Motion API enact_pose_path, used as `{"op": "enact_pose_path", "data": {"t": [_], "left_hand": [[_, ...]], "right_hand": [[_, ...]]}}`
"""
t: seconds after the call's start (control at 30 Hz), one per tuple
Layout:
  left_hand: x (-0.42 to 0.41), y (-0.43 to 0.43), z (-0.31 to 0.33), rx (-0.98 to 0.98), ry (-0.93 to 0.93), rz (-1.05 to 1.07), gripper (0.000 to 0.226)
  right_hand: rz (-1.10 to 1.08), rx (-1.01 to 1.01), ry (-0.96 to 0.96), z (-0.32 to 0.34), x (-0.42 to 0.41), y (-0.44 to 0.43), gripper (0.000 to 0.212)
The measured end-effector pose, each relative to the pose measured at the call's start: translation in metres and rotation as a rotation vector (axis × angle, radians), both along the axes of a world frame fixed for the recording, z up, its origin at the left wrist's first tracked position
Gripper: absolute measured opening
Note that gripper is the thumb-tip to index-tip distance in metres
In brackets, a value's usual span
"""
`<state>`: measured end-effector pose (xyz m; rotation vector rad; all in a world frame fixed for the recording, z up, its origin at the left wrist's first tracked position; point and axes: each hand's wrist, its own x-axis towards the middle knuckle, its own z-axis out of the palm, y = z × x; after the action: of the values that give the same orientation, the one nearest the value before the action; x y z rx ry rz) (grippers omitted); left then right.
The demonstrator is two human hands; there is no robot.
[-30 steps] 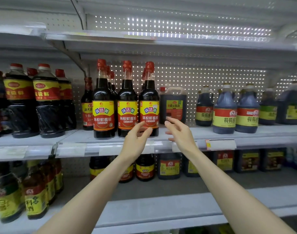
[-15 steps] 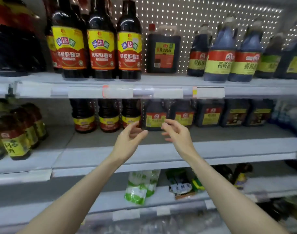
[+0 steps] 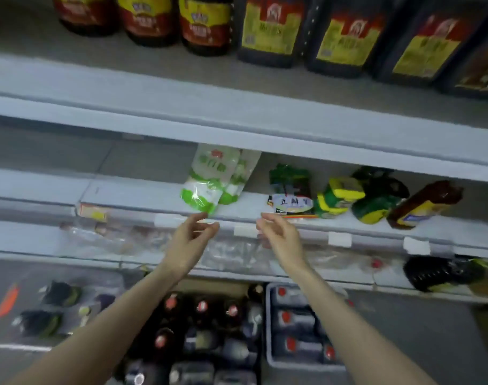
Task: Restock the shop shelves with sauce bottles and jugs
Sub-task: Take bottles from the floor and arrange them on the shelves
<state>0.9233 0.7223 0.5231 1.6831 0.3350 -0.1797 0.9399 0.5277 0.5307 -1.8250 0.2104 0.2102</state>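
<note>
Both hands have dropped past the upper shelves (image 3: 154, 81); left hand (image 3: 191, 241) and right hand (image 3: 280, 238) each show a released, empty grip. Sauce bottles (image 3: 201, 315) stand below both grips, so reach straight down, grasping one neck firmly.

There is only one camera. It sits on the person's head and looks forward and steeply down, close to the pale grey metal shelves (image 3: 237, 120). Both bare arms come in from the bottom edge, so the left hand (image 3: 190, 240) and right hand (image 3: 281, 237) land near the middle. Up top, the dark sauce bottles with yellow and red labels (image 3: 206, 26) are cut off. Low down, the camera looks onto the tops of the red-capped dark bottles (image 3: 201, 307). The picture is blurry.
</note>
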Motion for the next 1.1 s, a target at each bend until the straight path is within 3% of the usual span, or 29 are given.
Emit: {"op": "enact_pose_path", "data": {"t": [0.23,0.47,0.63,0.77,0.93,1.1], "left_hand": [[-0.028,-0.018,-0.148,0.007,0.207,0.042,0.047],[-0.046,-0.036,-0.302,0.002,0.313,0.006,0.011],[-0.04,-0.049,-0.399,-0.002,0.342,0.032,0.013],[-0.027,-0.06,-0.455,0.03,0.32,-0.036,0.028],[-0.008,-0.066,-0.504,0.053,0.254,-0.079,0.016],[0.001,-0.068,-0.533,-0.013,0.239,-0.095,0.019]], "right_hand": [[-0.06,-0.002,0.202,-0.164,-0.028,-0.022,0.008],[-0.173,-0.035,0.325,-0.332,-0.05,-0.041,0.028],[-0.249,-0.067,0.336,-0.433,-0.051,-0.055,0.027],[-0.263,-0.114,0.295,-0.495,-0.045,-0.065,0.037],[-0.152,-0.191,0.274,-0.555,-0.021,-0.079,0.034],[-0.095,-0.225,0.269,-0.583,-0.007,-0.083,0.029]]}}
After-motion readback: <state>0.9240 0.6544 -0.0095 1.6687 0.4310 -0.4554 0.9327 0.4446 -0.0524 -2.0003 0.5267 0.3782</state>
